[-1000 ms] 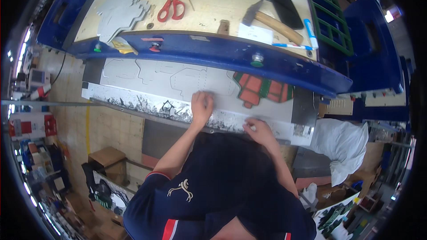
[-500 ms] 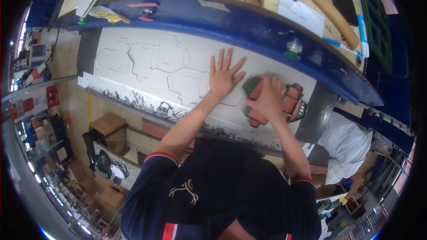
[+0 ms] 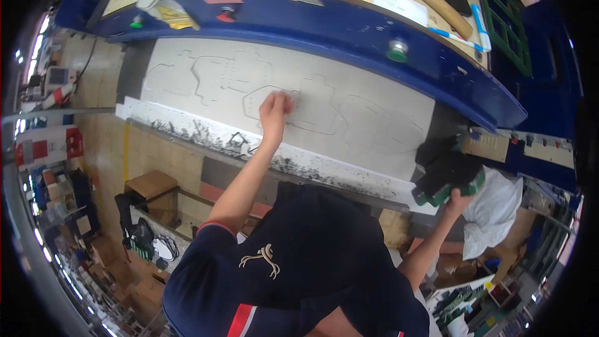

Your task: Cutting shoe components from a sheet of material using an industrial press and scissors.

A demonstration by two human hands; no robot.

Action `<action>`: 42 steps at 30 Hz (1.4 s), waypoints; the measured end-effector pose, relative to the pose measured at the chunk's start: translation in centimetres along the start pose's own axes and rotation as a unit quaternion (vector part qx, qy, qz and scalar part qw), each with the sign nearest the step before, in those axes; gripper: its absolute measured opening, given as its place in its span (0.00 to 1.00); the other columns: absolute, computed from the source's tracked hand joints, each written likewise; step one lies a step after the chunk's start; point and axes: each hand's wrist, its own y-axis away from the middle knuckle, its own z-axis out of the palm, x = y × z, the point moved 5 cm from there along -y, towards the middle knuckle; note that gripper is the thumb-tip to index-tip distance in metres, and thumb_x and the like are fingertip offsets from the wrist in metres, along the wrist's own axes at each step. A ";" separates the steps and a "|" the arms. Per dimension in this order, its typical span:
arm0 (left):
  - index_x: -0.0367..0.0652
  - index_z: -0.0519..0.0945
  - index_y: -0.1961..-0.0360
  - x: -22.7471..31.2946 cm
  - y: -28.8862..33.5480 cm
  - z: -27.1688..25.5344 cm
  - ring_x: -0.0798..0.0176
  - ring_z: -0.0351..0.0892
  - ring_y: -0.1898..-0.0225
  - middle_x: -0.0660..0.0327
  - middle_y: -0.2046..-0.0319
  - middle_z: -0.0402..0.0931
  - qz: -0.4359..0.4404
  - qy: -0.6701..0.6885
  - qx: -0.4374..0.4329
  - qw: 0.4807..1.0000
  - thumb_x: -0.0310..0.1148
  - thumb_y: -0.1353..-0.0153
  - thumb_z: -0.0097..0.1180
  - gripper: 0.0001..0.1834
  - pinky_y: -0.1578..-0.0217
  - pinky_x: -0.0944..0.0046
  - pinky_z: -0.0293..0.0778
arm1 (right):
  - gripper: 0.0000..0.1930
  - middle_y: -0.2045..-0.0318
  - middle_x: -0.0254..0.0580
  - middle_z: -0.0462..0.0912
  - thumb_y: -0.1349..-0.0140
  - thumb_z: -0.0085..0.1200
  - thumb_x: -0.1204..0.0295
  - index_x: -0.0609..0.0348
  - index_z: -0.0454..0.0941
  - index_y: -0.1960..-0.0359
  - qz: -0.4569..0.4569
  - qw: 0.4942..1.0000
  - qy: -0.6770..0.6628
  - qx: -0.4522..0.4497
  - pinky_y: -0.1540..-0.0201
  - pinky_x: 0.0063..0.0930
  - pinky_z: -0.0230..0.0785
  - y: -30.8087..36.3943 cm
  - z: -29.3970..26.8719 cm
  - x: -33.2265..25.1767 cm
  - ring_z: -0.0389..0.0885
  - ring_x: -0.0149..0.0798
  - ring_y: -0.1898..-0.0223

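Note:
My left hand [image 3: 273, 115] is over the middle of a white sheet [image 3: 393, 103] marked with box-like outlines in solid and dashed lines. Its fingers are curled together, and I cannot make out whether anything is in them. Off the sheet's right end, my right hand [image 3: 459, 200] grips a thick, irregular green-edged block [image 3: 444, 178] by its near right edge. The block is tilted, showing a dark, blackish face; its red-and-green side is turned out of sight.
A blue beam [image 3: 312, 22] with knobs spans behind the sheet. A hammer [image 3: 430, 3] and blue-and-white pens [image 3: 458, 39] lie on the ledge beyond. A black-smudged white strip [image 3: 206, 140] runs along the near edge. A white bag [image 3: 499, 206] hangs at right.
My right hand has lifted the block off the sheet and carried it right, tipping its dark face into view. Outlines show where it lay. My left hand, flat before, has moved left and curled.

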 end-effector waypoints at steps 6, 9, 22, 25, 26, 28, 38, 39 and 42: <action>0.40 0.74 0.71 -4.1 6.3 -13.4 0.69 0.77 0.77 0.61 0.76 0.76 -0.213 -0.082 0.111 0.967 0.42 0.34 0.55 0.16 0.79 0.70 0.72 | 0.32 0.56 0.42 0.75 0.41 0.59 0.51 0.64 0.66 0.45 0.030 0.988 -0.001 0.150 0.52 0.31 0.68 -3.3 -0.4 -2.0 0.74 0.36 0.55; 0.31 0.77 0.65 -5.4 6.2 -12.1 0.65 0.82 0.73 0.56 0.73 0.78 -0.235 -0.024 0.095 0.967 0.41 0.35 0.58 0.18 0.72 0.71 0.80 | 0.32 0.53 0.42 0.75 0.42 0.59 0.58 0.63 0.65 0.41 0.090 0.980 -0.173 0.028 0.53 0.30 0.70 -6.6 0.9 -2.5 0.75 0.36 0.56; 0.27 0.76 0.76 -6.4 3.1 -10.3 0.60 0.83 0.78 0.50 0.77 0.79 -0.162 0.003 0.094 0.982 0.30 0.39 0.63 0.15 0.77 0.70 0.82 | 0.40 0.57 0.42 0.79 0.62 0.72 0.66 0.60 0.71 0.42 0.058 0.813 0.017 -0.579 0.49 0.31 0.69 4.3 21.6 -9.8 0.77 0.37 0.57; 0.25 0.76 0.77 -6.9 3.1 -10.6 0.58 0.84 0.79 0.48 0.78 0.80 -0.152 -0.003 0.113 0.982 0.29 0.41 0.65 0.16 0.80 0.67 0.79 | 0.39 0.60 0.43 0.79 0.61 0.71 0.66 0.58 0.71 0.41 0.058 0.828 0.048 -0.556 0.52 0.32 0.70 4.2 21.7 -9.6 0.77 0.40 0.59; 0.25 0.76 0.78 -7.0 3.2 -10.7 0.58 0.84 0.79 0.48 0.78 0.80 -0.152 -0.024 0.121 0.981 0.29 0.42 0.65 0.16 0.81 0.67 0.79 | 0.39 0.60 0.43 0.79 0.61 0.71 0.66 0.58 0.71 0.41 0.060 0.829 0.045 -0.554 0.52 0.32 0.70 4.4 21.6 -9.7 0.77 0.40 0.59; 0.25 0.77 0.76 -6.7 2.9 -10.5 0.59 0.84 0.79 0.49 0.78 0.80 -0.151 -0.046 0.116 0.981 0.28 0.41 0.65 0.15 0.81 0.68 0.79 | 0.40 0.61 0.43 0.80 0.61 0.71 0.66 0.59 0.70 0.41 0.067 0.834 0.066 -0.543 0.52 0.31 0.70 4.4 21.4 -9.7 0.77 0.39 0.60; 0.24 0.79 0.78 -5.5 -0.8 -7.2 0.59 0.83 0.82 0.49 0.81 0.80 -0.135 -0.063 0.093 0.985 0.29 0.42 0.64 0.16 0.83 0.66 0.76 | 0.38 0.58 0.40 0.79 0.59 0.69 0.70 0.62 0.69 0.42 0.081 0.893 -0.004 -0.442 0.49 0.31 0.68 3.7 19.4 -9.9 0.77 0.35 0.58; 0.24 0.79 0.75 -5.8 -1.2 -6.8 0.59 0.83 0.81 0.49 0.78 0.81 -0.144 -0.057 0.093 0.984 0.28 0.40 0.63 0.14 0.82 0.67 0.78 | 0.38 0.58 0.40 0.79 0.59 0.69 0.70 0.62 0.69 0.42 0.083 0.896 -0.001 -0.437 0.49 0.31 0.68 3.6 19.2 -9.9 0.77 0.35 0.58; 0.24 0.80 0.72 -6.0 -2.5 -6.2 0.60 0.83 0.79 0.48 0.75 0.82 -0.152 -0.063 0.091 0.982 0.29 0.38 0.62 0.14 0.80 0.68 0.81 | 0.38 0.56 0.41 0.78 0.58 0.68 0.72 0.63 0.68 0.41 0.069 0.908 -0.006 -0.413 0.47 0.31 0.68 3.6 19.1 -10.6 0.76 0.35 0.56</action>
